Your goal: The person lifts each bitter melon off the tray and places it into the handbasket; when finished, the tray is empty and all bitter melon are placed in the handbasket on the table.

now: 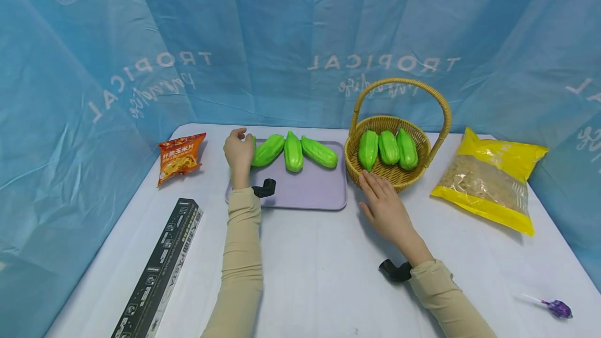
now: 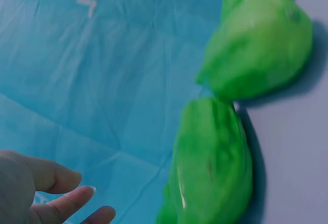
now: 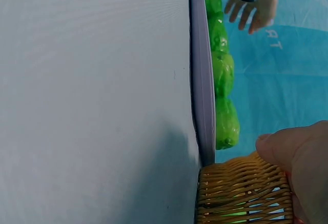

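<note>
My left hand is raised over the left end of the lilac tray, fingers loosely bent and holding nothing. Beside it lies a row of several bright green, ridged, elongated fruits, one of them a slanted green fruit and another an upright green fruit; my hand partly covers the leftmost. In the left wrist view, the fingertips are apart from the nearest green fruit. My right hand has its straight fingers at the front rim of the wicker basket, which holds three green fruits.
An orange snack bag and a long black box are on the left. To the right lie a yellow pasta bag and a purple lollipop. The basket's tall handle arches up; a blue curtain hangs behind the table.
</note>
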{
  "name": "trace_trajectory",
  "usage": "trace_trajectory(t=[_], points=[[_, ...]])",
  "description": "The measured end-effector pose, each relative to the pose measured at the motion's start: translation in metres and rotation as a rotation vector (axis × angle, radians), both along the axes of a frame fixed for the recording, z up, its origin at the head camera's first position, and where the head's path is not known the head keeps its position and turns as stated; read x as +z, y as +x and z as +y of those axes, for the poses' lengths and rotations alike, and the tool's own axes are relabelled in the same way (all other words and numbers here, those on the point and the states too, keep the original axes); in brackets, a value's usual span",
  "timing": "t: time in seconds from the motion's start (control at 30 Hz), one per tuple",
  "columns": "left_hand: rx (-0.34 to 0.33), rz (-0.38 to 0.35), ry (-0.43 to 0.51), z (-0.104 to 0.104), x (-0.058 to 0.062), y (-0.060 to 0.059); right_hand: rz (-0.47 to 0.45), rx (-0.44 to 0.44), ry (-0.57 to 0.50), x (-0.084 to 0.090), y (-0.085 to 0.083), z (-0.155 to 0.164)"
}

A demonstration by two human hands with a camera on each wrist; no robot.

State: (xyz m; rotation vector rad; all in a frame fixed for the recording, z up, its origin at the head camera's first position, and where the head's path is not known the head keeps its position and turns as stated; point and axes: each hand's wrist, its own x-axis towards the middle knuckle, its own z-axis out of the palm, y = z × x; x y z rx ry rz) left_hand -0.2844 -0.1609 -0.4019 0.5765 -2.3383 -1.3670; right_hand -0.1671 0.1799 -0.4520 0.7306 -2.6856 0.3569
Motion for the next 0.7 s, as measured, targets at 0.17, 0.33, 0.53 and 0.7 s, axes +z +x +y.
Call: trace_trajectory(t=[0.17, 0.33, 0.53, 0.7], points=[[0.036, -0.028, -0.031, -0.012, -0.008, 0.002, -0.003, -0.004, -0.004, -0.001, 0.0, 0.0], [0.01, -0.12, -0.061, -0.018, -0.016, 0.002, -0.01, -0.005, -0.01, -0.002, 0.001, 0.001], [-0.022, -0.192, -0.117, -0.021, -0.023, 0.001, 0.007, 0.003, -0.013, -0.003, 0.0, 0.001], [-0.033, -0.216, -0.116, -0.021, -0.029, 0.003, 0.008, 0.006, -0.01, -0.003, 0.0, 0.001]])
